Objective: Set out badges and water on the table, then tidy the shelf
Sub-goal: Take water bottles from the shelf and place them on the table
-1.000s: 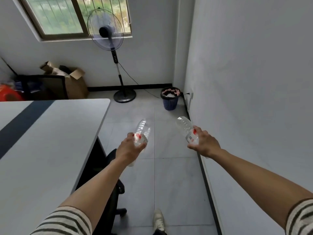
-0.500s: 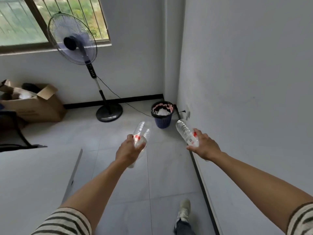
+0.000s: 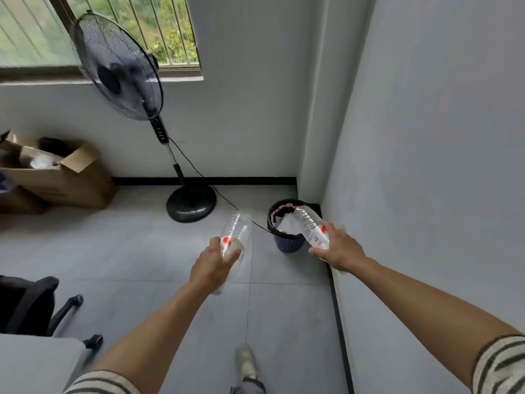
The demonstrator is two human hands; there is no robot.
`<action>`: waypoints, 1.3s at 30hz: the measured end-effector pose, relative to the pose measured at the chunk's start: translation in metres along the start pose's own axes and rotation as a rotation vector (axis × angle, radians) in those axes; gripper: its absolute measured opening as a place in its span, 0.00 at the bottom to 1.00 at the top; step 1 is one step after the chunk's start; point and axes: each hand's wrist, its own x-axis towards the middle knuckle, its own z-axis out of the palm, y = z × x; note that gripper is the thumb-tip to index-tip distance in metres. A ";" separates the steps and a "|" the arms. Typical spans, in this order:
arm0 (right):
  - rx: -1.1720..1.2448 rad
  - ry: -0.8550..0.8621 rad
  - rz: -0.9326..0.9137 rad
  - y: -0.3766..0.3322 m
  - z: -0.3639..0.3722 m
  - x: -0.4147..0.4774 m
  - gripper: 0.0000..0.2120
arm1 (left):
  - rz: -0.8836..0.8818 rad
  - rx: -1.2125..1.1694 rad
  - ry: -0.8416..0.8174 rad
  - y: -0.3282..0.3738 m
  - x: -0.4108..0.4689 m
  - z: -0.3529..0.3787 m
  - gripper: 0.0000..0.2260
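- Head view, down along both bare forearms, over grey floor tiles (image 3: 142, 251) toward a room corner.
- Left hand (image 3: 211, 265): centre of frame, fingers clamped round the near half of the left bottle (image 3: 237, 230).
- Left bottle: clear plastic with a red-and-white label, tilted with its free end pointing far, held in the air above the floor.
- Right hand (image 3: 339, 248): right of centre, fingers clamped round the right bottle (image 3: 311, 226).
- Right bottle: same clear plastic and label, tilted far and left, its far end overlapping the basket's rim in this view.
- Waste basket (image 3: 287, 243): dark blue, on the floor in the far right corner beside the wall (image 3: 426, 137), white paper inside.
- Standing fan (image 3: 119, 69): far, left of the basket, round black base on the floor, cord trailing toward the basket.
- Cardboard box (image 3: 62, 180): open, far left, against the wall below the window (image 3: 28, 29).
- Office chair (image 3: 25, 302): black, near left.
- Worktop (image 3: 37, 362): grey corner at the near left edge.
- Striped sleeves (image 3: 502, 365) at both near corners.
- Light shoe (image 3: 246, 362): near centre, on the floor.
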 end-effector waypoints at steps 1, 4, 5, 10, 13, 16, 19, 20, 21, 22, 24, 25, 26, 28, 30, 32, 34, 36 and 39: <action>-0.004 -0.009 0.000 -0.004 0.000 0.027 0.42 | -0.007 0.003 -0.006 0.001 0.027 0.000 0.22; 0.006 -0.029 0.033 -0.008 0.006 0.094 0.41 | 0.001 0.027 -0.032 0.009 0.101 0.001 0.22; 0.009 -0.036 0.051 -0.009 0.008 0.114 0.40 | 0.000 0.036 -0.042 0.011 0.124 0.001 0.22; 0.052 -0.058 0.142 -0.023 -0.002 0.222 0.36 | 0.034 0.093 -0.142 0.037 0.254 -0.010 0.21; 0.113 -0.047 0.188 -0.025 -0.008 0.269 0.31 | 0.023 0.122 -0.195 0.060 0.320 -0.014 0.22; 0.128 -0.063 0.196 -0.019 -0.007 0.299 0.28 | 0.024 0.120 -0.235 0.078 0.361 -0.003 0.22; 0.127 -0.096 0.249 0.002 -0.008 0.359 0.26 | -0.006 0.085 -0.293 0.102 0.425 0.027 0.22; 0.123 -0.111 0.262 0.010 -0.007 0.379 0.26 | -0.022 0.066 -0.307 0.108 0.443 0.038 0.23; 0.120 -0.128 0.275 0.017 -0.005 0.398 0.26 | -0.037 0.049 -0.319 0.112 0.458 0.048 0.24; 0.123 -0.152 0.287 0.026 -0.003 0.420 0.26 | -0.064 0.024 -0.332 0.116 0.477 0.062 0.24; 0.138 -0.198 0.310 0.038 0.004 0.458 0.27 | -0.121 -0.015 -0.363 0.121 0.507 0.084 0.23; 0.155 -0.218 0.337 0.046 0.011 0.482 0.27 | -0.148 -0.022 -0.381 0.124 0.528 0.099 0.22; 0.175 -0.229 0.364 0.054 0.019 0.504 0.28 | -0.166 -0.025 -0.403 0.124 0.548 0.115 0.22; 0.230 -0.263 0.417 0.064 0.035 0.534 0.30 | -0.207 -0.030 -0.445 0.126 0.577 0.136 0.25; 0.284 -0.310 0.481 0.079 0.064 0.564 0.30 | -0.264 -0.045 -0.478 0.121 0.610 0.166 0.31; 0.330 -0.351 0.561 0.090 0.094 0.584 0.30 | -0.307 -0.051 -0.507 0.112 0.633 0.193 0.33; 0.383 -0.370 0.630 0.098 0.121 0.600 0.29 | -0.334 -0.043 -0.546 0.097 0.654 0.223 0.31; 0.417 -0.369 0.681 0.107 0.151 0.617 0.31 | -0.340 -0.001 -0.561 0.078 0.679 0.258 0.28; 0.401 -0.392 0.742 0.128 0.214 0.639 0.31 | -0.351 0.050 -0.642 0.041 0.712 0.325 0.26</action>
